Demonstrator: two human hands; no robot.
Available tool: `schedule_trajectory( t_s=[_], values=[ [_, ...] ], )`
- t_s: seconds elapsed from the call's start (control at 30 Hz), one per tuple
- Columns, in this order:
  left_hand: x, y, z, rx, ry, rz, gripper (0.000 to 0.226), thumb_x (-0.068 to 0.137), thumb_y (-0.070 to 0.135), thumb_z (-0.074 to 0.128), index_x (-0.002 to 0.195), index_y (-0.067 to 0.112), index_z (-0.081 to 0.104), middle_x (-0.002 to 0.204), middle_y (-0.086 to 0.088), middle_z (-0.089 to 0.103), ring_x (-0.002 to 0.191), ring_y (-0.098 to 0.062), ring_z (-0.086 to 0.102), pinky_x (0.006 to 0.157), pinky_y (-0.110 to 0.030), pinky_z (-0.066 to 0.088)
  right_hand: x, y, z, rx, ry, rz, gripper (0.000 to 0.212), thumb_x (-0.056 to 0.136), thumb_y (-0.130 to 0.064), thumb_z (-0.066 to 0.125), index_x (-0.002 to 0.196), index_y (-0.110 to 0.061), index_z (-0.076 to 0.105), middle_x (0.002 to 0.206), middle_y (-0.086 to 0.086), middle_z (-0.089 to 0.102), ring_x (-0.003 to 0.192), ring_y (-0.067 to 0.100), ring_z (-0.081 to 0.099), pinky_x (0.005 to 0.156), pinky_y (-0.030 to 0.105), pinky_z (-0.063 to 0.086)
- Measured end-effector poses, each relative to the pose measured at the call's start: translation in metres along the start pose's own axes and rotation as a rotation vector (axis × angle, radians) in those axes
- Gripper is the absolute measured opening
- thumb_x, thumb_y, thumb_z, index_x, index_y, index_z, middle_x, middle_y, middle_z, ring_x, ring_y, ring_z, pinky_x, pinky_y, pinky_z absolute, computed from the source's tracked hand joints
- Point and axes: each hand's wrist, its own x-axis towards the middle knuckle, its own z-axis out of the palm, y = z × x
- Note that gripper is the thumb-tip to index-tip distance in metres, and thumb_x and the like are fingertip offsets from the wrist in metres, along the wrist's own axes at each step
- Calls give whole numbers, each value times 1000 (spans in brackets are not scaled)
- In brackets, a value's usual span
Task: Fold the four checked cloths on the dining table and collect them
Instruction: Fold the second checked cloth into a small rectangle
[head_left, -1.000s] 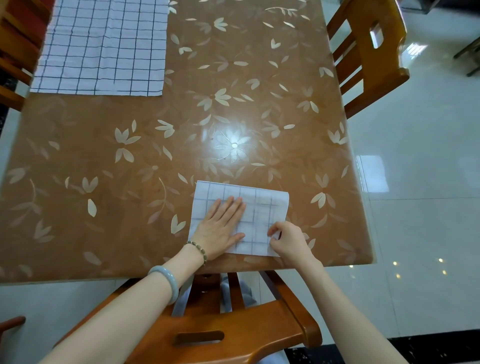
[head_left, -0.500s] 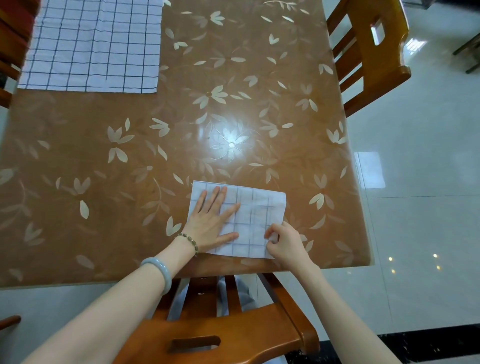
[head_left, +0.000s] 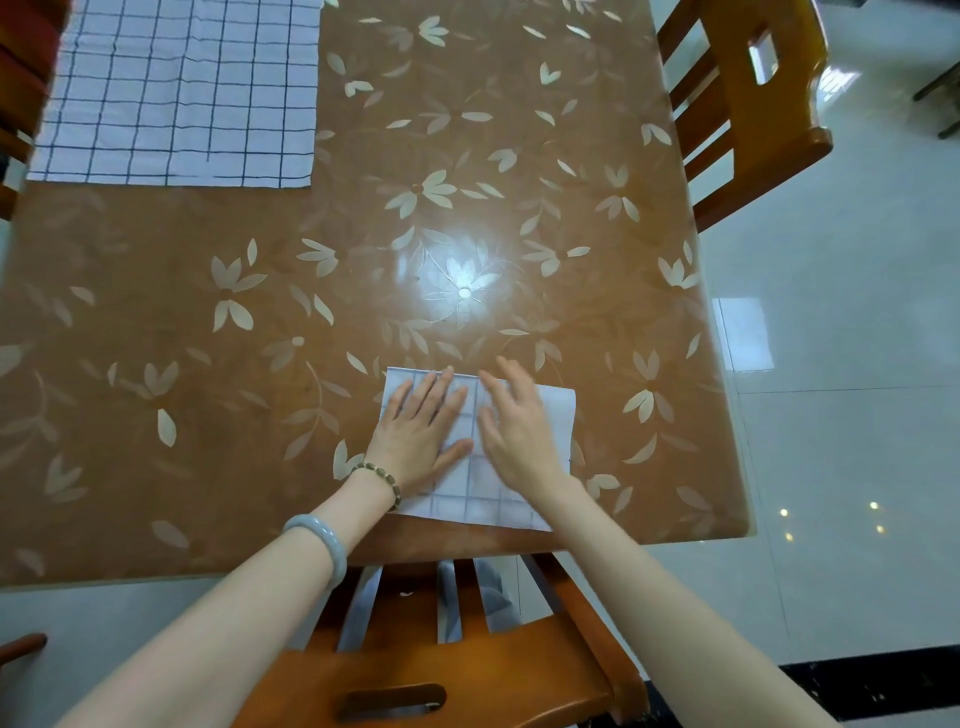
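A folded white checked cloth lies near the front edge of the brown flowered dining table. My left hand presses flat on the cloth's left half, fingers spread. My right hand lies over its middle with fingers straight, slightly blurred. A second checked cloth is spread flat at the table's far left corner.
A wooden chair stands right below me against the table's front edge. Another wooden chair is at the right side. A further chair's edge shows at far left. Pale tiled floor lies to the right.
My right hand let go of the cloth's lower right corner and moved up and left onto the cloth, fingers now straight. My left hand stayed pressed on the cloth.
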Motion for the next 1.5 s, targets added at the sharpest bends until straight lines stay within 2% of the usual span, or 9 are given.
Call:
schedule_trajectory(
  t_s=[0.13, 0.33, 0.53, 0.67, 0.8, 1.0, 1.23, 1.37, 1.5],
  values=[
    [1, 3, 2, 48, 27, -27, 65, 89, 37, 25, 144, 4, 32, 147, -15, 42, 140, -27, 24, 112, -46, 17, 12, -11, 45, -125, -218, -55, 62, 95, -34, 12, 150, -7, 15, 159, 10, 11, 148, 20, 2, 120, 35, -2],
    [0, 7, 4, 41, 26, -77, 71, 93, 52, 18, 151, 11, 12, 159, -5, 10, 147, -20, 10, 116, -47, 9, 9, 24, 48, -370, -201, -9, 68, 99, -50, 8, 147, -5, 27, 154, 12, 28, 144, 20, 17, 116, 40, 6],
    [-3, -9, 2, 54, -38, -123, 77, 91, 66, 1, 149, 17, -15, 157, 1, -16, 145, -16, -17, 117, -44, -9, -17, 83, 9, -551, -161, 145, 70, 94, -55, -4, 148, -11, -7, 159, 7, -7, 145, 19, -13, 117, 38, -12],
    [-9, -26, -2, 88, -5, -138, 79, 94, 65, 6, 152, 12, -1, 159, -3, -3, 147, -17, -6, 118, -46, -6, -19, 89, -2, -595, -164, 198, 75, 89, -58, -13, 147, -10, -11, 158, 8, -11, 144, 20, -18, 115, 43, -17],
    [-9, -24, 0, 87, 9, -135, 77, 95, 63, 14, 152, 12, 4, 159, -5, 3, 147, -19, 0, 118, -48, -3, -11, 49, 14, -554, -31, 102, 66, 99, -46, 7, 150, -5, 11, 158, 14, 2, 146, 28, 2, 117, 49, -3],
    [-11, -24, 0, 138, -16, -150, 73, 94, 58, 6, 152, 15, 12, 159, -10, 11, 146, -31, 6, 116, -55, 4, 7, -1, 61, -396, -242, -113, 60, 98, -40, 21, 147, -7, 29, 154, 14, 26, 143, 30, 23, 114, 45, 10],
    [-12, -25, -1, 72, -2, -174, 73, 94, 66, 13, 152, 25, -4, 159, -9, -3, 147, -25, -6, 116, -49, -9, -16, 74, 17, -601, -223, 69, 67, 95, -55, -3, 149, -16, -13, 158, 5, -17, 144, 18, -21, 117, 41, -13],
    [-12, -26, -5, 34, -29, -181, 75, 93, 65, 1, 153, 20, 1, 159, -7, -1, 147, -22, -4, 117, -45, -11, -25, 95, -8, -598, -217, 127, 73, 90, -60, -8, 148, -15, -12, 159, 4, -13, 144, 18, -20, 114, 40, -21],
    [-6, -28, -19, -85, 13, -217, 75, 93, 58, 13, 151, 11, 14, 159, -3, 13, 147, -22, 5, 118, -40, -4, -12, 71, -13, -512, -56, 69, 66, 94, -38, 37, 150, -8, 19, 158, 19, 9, 146, 33, 2, 118, 48, -1]
  ],
)
